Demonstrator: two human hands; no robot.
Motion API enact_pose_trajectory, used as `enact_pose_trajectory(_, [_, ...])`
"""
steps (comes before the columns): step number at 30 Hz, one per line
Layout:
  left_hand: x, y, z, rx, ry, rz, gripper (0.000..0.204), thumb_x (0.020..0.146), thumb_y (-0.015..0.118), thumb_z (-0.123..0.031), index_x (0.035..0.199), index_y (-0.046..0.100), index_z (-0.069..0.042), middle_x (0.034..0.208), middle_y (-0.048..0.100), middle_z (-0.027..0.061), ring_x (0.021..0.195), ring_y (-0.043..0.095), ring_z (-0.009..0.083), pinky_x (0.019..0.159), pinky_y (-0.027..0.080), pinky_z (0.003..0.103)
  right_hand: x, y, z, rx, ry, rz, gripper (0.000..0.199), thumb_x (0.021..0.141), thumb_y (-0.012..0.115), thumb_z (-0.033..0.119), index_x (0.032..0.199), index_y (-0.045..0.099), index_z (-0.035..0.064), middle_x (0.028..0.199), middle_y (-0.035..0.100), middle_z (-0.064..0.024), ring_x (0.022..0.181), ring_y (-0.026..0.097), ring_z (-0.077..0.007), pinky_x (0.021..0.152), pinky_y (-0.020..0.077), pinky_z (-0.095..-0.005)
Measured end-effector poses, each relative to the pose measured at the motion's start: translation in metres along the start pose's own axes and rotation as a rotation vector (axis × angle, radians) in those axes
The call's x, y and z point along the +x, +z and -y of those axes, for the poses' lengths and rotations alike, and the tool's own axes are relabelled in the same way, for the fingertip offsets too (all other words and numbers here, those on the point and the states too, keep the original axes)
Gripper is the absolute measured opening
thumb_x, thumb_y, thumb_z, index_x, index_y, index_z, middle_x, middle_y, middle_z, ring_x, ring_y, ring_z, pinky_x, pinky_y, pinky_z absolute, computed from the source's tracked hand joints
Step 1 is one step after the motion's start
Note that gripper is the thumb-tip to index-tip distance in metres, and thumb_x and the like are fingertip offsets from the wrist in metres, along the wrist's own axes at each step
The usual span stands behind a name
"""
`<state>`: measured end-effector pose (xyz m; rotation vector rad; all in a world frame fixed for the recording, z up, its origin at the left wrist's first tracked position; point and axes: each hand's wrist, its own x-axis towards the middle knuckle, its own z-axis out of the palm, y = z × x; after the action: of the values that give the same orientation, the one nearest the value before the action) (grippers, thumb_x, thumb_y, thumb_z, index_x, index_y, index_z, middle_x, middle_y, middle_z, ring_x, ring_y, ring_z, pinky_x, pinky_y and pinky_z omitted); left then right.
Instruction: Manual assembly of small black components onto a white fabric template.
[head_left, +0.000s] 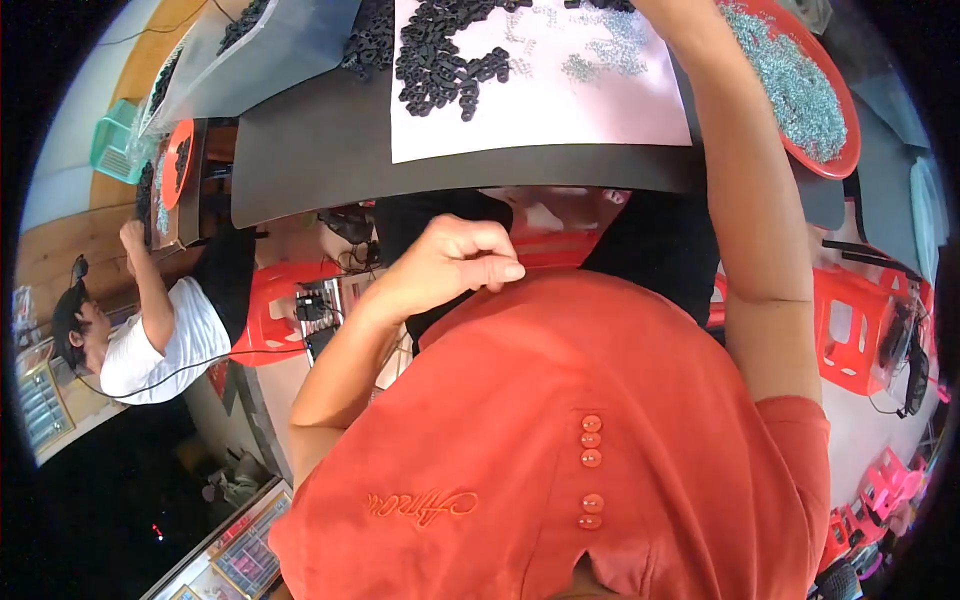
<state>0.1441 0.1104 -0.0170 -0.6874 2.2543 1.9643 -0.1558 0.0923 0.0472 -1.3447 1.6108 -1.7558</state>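
Observation:
My left hand (465, 257) hangs in front of my red shirt, below the table's near edge. Its fingers are curled in, with the thumb laid against them; whatever they may hold is hidden. My right arm stretches forward over the table, and only the wrist end of my right hand (662, 10) shows at the top edge, its fingers out of the picture. Nearby lies a pale pink sheet (540, 130) bearing small black plastic parts (440, 75) on its left and scattered small shiny metal pieces (612, 55) toward its right.
Right of my forearm, a red tray (850, 150) holds a heap of silvery pieces (795, 95). A grey bin (265, 75) with black parts stands at the dark table's (300, 150) left. Another person (185, 335) in white works at the left. Red plastic stools (850, 335) stand around.

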Motion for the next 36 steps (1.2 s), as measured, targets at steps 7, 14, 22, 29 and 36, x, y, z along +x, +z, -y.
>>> enact_pose_trajectory(7, [0.041,-0.042,-0.041,0.75,0.568,-0.701,0.004,0.082,0.067,-0.004,0.082,0.066,0.0,0.073,0.059,0.0055,0.068,0.057,0.0147,0.062,0.045,0.027,0.004,0.001,-0.015,0.008,0.006,0.01,0.001,0.076,0.064,-0.003,0.077,0.065,-0.0029,0.058,0.058,-0.0052,0.048,0.052,-0.0107,0.044,0.0378,-0.0243])
enact_pose_trajectory(14, [0.1,-0.046,-0.056,1.149,0.679,-0.706,0.013,0.077,0.071,-0.013,0.088,0.069,-0.007,0.087,0.059,0.0052,0.087,0.054,0.0251,0.074,0.047,0.037,0.001,-0.004,-0.01,0.053,0.028,-0.013,0.002,0.075,0.063,-0.002,0.076,0.065,-0.003,0.057,0.058,-0.0052,0.047,0.052,-0.0108,0.043,0.0382,-0.0243])
enact_pose_trajectory(22, [0.128,-0.046,-0.048,1.291,0.8,-0.708,0.012,0.074,0.072,-0.014,0.084,0.068,-0.009,0.087,0.057,0.007,0.087,0.052,0.0283,0.075,0.047,0.04,-0.004,-0.001,-0.002,-0.051,-0.092,0.0,0.005,0.075,0.063,0.0,0.076,0.065,-0.0037,0.058,0.059,-0.005,0.051,0.054,-0.0102,0.047,0.0409,-0.0245])
enact_pose_trajectory(29, [0.134,-0.046,-0.053,1.273,0.802,-0.651,0.011,0.075,0.071,-0.012,0.085,0.068,-0.008,0.088,0.057,0.007,0.088,0.053,0.0286,0.077,0.046,0.041,-0.003,-0.002,-0.001,-0.076,-0.093,-0.038,0.006,0.076,0.063,0.001,0.076,0.066,-0.0045,0.058,0.06,-0.0063,0.052,0.056,-0.011,0.049,0.0429,-0.0254])
enact_pose_trajectory(36, [0.138,-0.045,-0.054,1.232,0.777,-0.641,0.009,0.076,0.069,-0.01,0.085,0.067,-0.008,0.089,0.058,0.0073,0.089,0.053,0.0284,0.078,0.046,0.041,0.009,0.003,-0.025,-0.147,-0.126,-0.054,0.007,0.075,0.064,0.001,0.078,0.066,-0.0051,0.059,0.061,-0.0078,0.052,0.057,-0.0122,0.049,0.0438,-0.0264])
